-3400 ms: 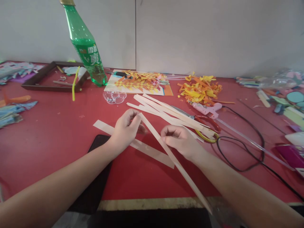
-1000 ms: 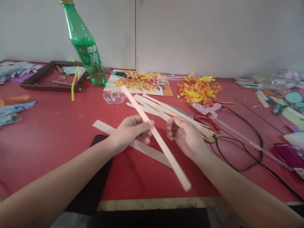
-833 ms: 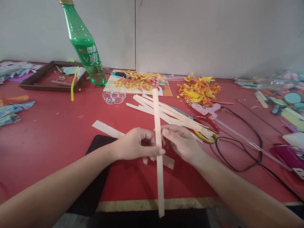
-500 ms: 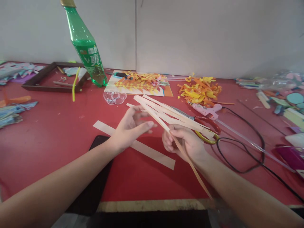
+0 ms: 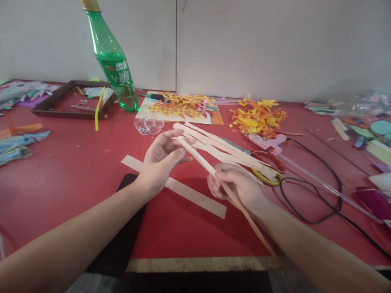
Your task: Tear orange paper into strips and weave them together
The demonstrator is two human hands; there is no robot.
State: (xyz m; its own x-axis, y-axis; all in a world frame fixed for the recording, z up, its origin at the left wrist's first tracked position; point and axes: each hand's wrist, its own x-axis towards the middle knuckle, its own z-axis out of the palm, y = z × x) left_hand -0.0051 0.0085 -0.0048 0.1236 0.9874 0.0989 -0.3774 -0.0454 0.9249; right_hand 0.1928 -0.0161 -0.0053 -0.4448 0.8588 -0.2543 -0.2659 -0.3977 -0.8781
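Observation:
My right hand pinches a long, narrow, folded cream paper strip near its middle; the lower end trails down past the wrist. At the strip's upper end, the thumb and fingers of my left hand close on it. Behind my hands, several cream strips lie fanned out over a pair of scissors with red and yellow handles. One flat cream strip rests slantwise on the red table beneath my hands.
A green bottle stands by a dark frame. Yellow and orange paper pieces lie at the back. A pink glue gun with a black cable is at the right. A black flat object lies under my left forearm.
My left hand has moved slightly left and closed on the upper end of the held strip. That end has come lower, apart from the fanned strips behind it.

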